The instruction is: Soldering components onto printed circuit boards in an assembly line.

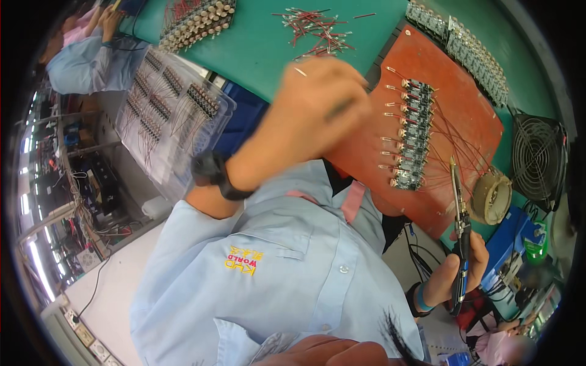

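Note:
In my right hand [473, 262] is a soldering iron [461, 222], its tip pointing up toward the boards. My left hand [323, 100] is smeared by motion, its fingers curled in beside a loose pile of red-wired parts [314, 27]. A small pale tip shows at those fingers; what they hold is hidden. Between my hands lies a row of small circuit boards [415, 134] on a reddish-brown mat [390, 165]. Short red leads with silvery ends stick out of the row's left side, and long red wires [458, 137] trail off its right.
A round, tan container [492, 196] stands right of the iron, near a black fan [537, 158]. More board strips [476, 58] lie at the far right. At left are a clear plastic tray [210, 125] with wired boards and another board stack [198, 27]. A co-worker's sleeve [91, 67] shows far left.

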Available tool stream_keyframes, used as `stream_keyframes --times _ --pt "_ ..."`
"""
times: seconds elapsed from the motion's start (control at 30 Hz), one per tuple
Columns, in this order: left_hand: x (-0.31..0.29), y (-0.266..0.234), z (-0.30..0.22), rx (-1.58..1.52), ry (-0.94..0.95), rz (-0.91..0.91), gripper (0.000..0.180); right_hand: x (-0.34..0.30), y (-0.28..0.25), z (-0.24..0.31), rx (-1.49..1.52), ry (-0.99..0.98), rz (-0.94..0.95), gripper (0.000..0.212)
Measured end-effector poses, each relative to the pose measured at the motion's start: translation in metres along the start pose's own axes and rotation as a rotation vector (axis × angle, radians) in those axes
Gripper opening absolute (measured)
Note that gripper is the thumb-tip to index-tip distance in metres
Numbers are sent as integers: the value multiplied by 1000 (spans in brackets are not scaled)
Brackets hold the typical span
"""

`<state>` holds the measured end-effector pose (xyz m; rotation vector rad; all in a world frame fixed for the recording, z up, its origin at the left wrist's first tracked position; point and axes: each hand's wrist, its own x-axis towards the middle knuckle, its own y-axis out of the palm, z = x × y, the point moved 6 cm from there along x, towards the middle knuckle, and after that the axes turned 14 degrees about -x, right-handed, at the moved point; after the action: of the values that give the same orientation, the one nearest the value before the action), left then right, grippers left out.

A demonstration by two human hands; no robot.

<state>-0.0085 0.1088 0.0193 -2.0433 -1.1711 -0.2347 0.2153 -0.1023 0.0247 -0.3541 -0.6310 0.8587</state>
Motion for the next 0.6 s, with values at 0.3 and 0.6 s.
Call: stream_keyframes --times 0.3,0.6 --pt "-13 -38 71 339 -196 -91 9 4 13 2 39 61 12 52" --pt "-9 0 -8 -36 -86 69 8 -1 26 5 219 180 -14 60"
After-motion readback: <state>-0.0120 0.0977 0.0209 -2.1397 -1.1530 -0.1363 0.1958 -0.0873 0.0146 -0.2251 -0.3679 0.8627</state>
